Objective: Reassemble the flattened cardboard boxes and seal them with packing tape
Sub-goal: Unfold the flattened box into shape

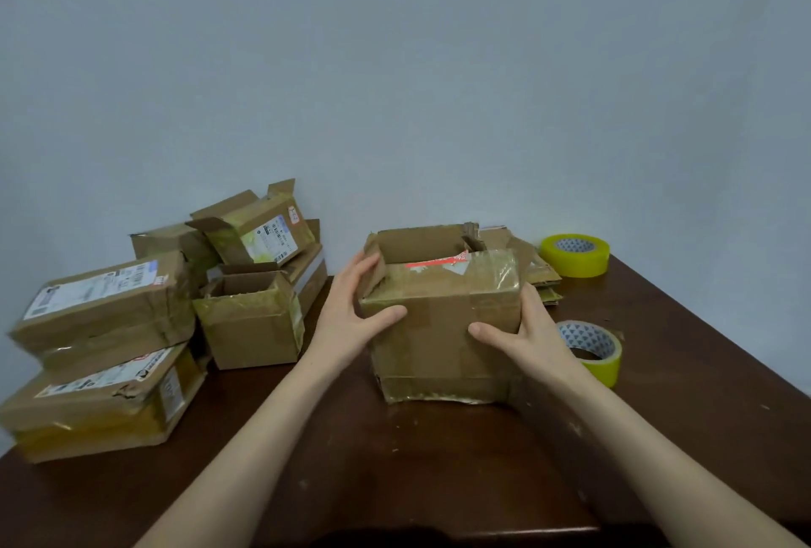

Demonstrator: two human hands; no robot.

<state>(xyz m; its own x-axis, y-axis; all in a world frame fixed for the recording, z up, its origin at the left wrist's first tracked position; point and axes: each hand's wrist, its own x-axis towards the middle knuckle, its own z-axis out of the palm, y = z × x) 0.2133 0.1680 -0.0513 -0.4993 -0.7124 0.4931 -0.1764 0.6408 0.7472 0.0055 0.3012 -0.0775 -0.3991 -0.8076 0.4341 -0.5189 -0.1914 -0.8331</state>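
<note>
Left hand (346, 319), right hand (533, 332) gripping cardboard box (439, 350), tape-patched, top partly open

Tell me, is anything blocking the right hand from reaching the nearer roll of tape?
Nothing visible does. The right hand grips the right side of the box, and the nearer tape roll lies on the table right beside it, nothing between.
</note>
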